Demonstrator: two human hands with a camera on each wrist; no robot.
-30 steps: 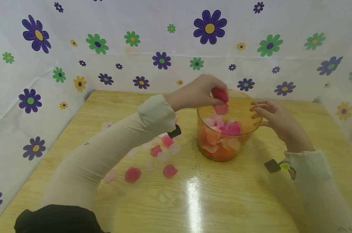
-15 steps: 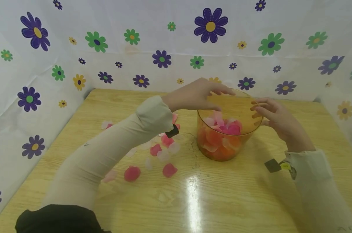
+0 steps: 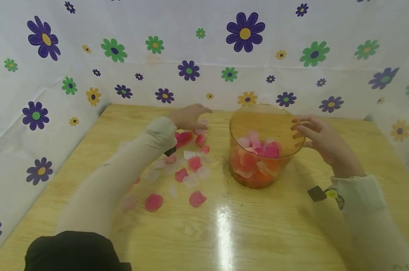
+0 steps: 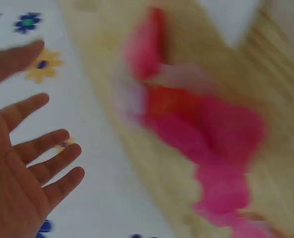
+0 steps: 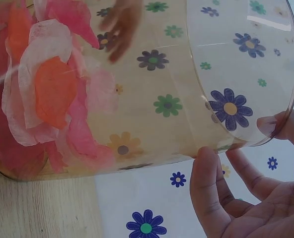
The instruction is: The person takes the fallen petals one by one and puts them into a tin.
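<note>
A see-through amber plastic bucket (image 3: 255,169) stands upright on the table, its lower part filled with pink, white and orange fake petals (image 5: 55,91). At its right side my right hand (image 3: 321,141) holds the wall near the rim, with bent fingers spread along it. To the left of the bucket, my left hand (image 3: 189,116) hovers over the back of a loose scatter of petals (image 3: 195,163). Its fingers (image 4: 30,111) are spread and nothing lies in the palm. Bright pink petals (image 4: 206,131) are blurred beside it in the left wrist view.
The wooden table (image 3: 190,241) meets a white cloth backdrop (image 3: 133,22) with printed flowers behind and on both sides. Single dark pink petals (image 3: 154,202) lie nearer the front. A black object (image 3: 73,252) shows at the lower left edge.
My left hand let go of pink petals over the bucket, then moved left, out to the scattered petals. The right hand has stayed at the bucket.
</note>
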